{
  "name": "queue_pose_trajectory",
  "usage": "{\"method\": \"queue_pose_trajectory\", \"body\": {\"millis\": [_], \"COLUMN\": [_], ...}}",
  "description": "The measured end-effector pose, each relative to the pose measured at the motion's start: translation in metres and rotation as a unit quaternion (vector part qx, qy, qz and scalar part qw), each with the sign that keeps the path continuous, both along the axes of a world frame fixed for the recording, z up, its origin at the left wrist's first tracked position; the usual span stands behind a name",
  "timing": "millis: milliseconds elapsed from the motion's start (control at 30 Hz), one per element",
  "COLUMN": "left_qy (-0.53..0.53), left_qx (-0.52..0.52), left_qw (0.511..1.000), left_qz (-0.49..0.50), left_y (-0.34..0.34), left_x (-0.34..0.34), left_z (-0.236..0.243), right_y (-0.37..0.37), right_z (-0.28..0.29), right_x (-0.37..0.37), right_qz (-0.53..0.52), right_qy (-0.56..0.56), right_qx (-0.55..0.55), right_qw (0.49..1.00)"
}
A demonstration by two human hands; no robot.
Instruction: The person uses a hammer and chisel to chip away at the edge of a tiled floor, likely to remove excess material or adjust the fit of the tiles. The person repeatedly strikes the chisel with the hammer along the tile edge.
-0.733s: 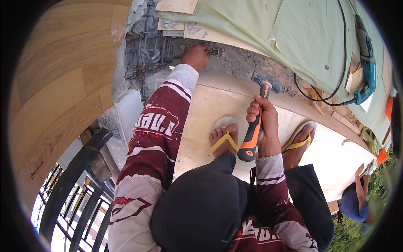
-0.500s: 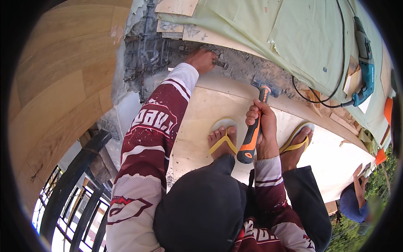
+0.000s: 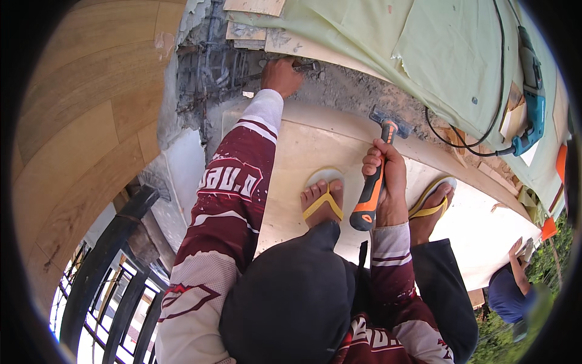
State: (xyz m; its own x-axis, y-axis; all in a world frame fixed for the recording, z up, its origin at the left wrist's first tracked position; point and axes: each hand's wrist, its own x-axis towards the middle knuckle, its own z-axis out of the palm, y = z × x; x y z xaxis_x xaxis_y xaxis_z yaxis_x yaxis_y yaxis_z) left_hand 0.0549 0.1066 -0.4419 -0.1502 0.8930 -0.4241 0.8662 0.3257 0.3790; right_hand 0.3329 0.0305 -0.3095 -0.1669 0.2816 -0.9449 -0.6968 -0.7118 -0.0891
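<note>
While the right hand (image 3: 390,176) is clamped round the handle of a hammer (image 3: 368,197), the left hand (image 3: 282,77) is closed on a metal bar (image 3: 308,66); all places below are given from the trench (image 3: 348,94) of grey rubble. Hammer: handle on the near side of the trench, head over the trench's near edge; whether it touches rubble cannot be told. Bar: in the left part of the trench, one end out to the right of the left hand, the rest hidden by the fingers. Hazards, as judged: knuckles struck by a stray blow, since little of the bar clears the grip; bar skidding, since loose rubble would give poor footing; toes hurt by a dropped hammer, since both feet, in open sandals (image 3: 328,199), stand on the board (image 3: 291,176) on the near side of the trench; head snagged, since a loop of cord (image 3: 467,147) hangs near it toward the trench's right end. Appearance, hammer: black and orange handle, broad butt, blocky dark head, dull and dusty. Appearance, bar: short visible stub, dark grey, blunt-ended. Also present: rebar (image 3: 213,79) at the trench's left end; green sheet (image 3: 448,54) beyond the trench; teal and black power tool (image 3: 535,115) beyond its right end.
</note>
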Motion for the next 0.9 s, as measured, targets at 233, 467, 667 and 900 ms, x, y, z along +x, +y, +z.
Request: {"method": "queue_pose_trajectory", "body": {"millis": [233, 467, 667, 900], "left_qy": [-0.117, -0.081, -0.049, -0.013], "left_qx": [-0.014, -0.032, -0.053, -0.092], "left_qw": [0.982, 0.987, 0.996, 0.984], "left_qz": [-0.15, -0.136, -0.057, -0.15], "left_y": [-0.013, -0.016, -0.006, 0.001], "left_x": [-0.021, 0.023, 0.003, -0.007], "left_z": [0.005, 0.018, 0.001, -0.016], "right_y": [0.002, -0.001, 0.0, -0.004], "right_z": [-0.006, -0.007, -0.007, -0.006], "right_x": [0.002, 0.004, 0.004, 0.008], "right_qz": [0.002, 0.003, 0.001, -0.02], "right_qy": [0.0, 0.016, 0.016, 0.02], "right_qx": [0.002, 0.003, 0.004, -0.011], "right_qw": [1.0, 1.0, 1.0, 1.0]}}
